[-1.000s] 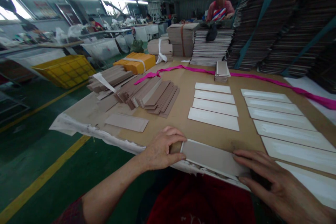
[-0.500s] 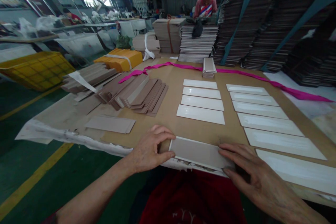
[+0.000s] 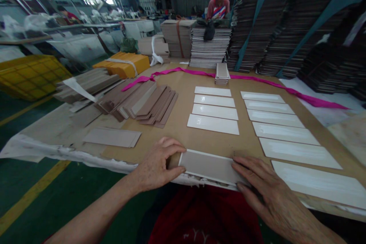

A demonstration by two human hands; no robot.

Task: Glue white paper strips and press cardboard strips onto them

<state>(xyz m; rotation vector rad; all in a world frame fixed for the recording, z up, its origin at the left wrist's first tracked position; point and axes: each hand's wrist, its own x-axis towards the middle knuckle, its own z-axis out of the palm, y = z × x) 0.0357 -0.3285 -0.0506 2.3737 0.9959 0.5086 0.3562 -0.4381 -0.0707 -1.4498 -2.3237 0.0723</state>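
A grey board with a white border (image 3: 207, 166) lies at the table's front edge between my hands. My left hand (image 3: 160, 164) grips its left end, thumb and fingers at the two corners. At the right end, my right hand (image 3: 260, 183) holds the board, fingers on top and thumb at the near edge. White glossy strips (image 3: 213, 124) lie in a column beyond it, and a second column of white strips (image 3: 297, 152) is to the right. A loose grey board piece (image 3: 111, 137) rests to the left.
Fanned brown board strips (image 3: 157, 105) lie at the left. A small stack (image 3: 222, 73) stands at the back near a pink ribbon (image 3: 254, 79). Tall dark stacks (image 3: 268, 19) rise at the back right. A person (image 3: 219, 5) is behind the stacks.
The whole view has shifted slightly, so things appear a little further left. Both hands keep their hold on the bordered board.
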